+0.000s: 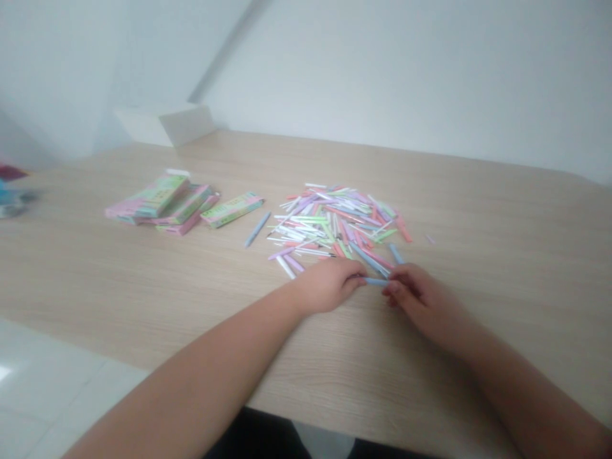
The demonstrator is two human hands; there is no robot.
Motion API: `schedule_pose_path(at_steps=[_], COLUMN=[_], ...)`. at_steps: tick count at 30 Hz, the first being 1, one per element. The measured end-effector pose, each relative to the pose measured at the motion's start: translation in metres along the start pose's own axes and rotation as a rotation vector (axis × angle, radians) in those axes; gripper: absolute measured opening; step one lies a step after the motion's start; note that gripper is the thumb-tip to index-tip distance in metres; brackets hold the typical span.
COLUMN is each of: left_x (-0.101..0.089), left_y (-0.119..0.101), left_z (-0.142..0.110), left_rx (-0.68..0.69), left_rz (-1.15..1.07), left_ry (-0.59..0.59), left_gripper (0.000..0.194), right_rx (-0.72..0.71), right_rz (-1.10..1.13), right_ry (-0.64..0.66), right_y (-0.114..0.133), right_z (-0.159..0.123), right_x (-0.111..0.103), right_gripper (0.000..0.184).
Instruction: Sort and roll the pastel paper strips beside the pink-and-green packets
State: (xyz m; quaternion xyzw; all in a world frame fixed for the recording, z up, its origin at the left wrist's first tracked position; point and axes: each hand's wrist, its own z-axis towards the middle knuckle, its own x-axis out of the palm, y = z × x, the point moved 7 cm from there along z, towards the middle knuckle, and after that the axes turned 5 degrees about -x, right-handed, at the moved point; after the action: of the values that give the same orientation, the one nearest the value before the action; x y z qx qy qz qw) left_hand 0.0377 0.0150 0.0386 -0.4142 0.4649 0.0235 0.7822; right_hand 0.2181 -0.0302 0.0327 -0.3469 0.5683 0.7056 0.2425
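Between my two hands, just in front of the pile, a slim light-blue pen part (377, 281) lies level. My left hand (329, 282) pinches its left end, and my right hand (411, 290) has fingers closed at its right end. The fingers hide both ends. Beyond my hands spreads a heap of pen parts (329, 220) in white, purple, green, coral and blue, with thin white refills among them. One blue pen (257, 229) lies apart, left of the heap. Another short blue piece (396, 253) sits just behind my right hand.
To the left, several pink-and-green boxes (167, 197) are stacked loosely, and a single box (233, 210) lies nearer the heap. A white open carton (167, 124) stands at the back left by the wall. The wooden table's (335, 376) front edge runs close below my arms.
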Motion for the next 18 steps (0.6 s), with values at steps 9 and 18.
schedule_pose_path(at_steps=[9, 18], left_x=[-0.0005, -0.0025], left_y=[0.0028, -0.0021], left_z=[0.0004, -0.0007], left_rx=[-0.010, 0.028], left_rz=[-0.019, -0.037], left_ry=[0.002, -0.022], left_gripper=[0.027, 0.027], right_rx=[-0.150, -0.057], right_rz=[-0.150, -0.145], right_ry=[-0.038, 0.061], right_y=[0.0032, 0.0036], right_z=[0.0058, 0.0047], right_x=[-0.0060, -0.0033], right_gripper=[0.016, 0.044])
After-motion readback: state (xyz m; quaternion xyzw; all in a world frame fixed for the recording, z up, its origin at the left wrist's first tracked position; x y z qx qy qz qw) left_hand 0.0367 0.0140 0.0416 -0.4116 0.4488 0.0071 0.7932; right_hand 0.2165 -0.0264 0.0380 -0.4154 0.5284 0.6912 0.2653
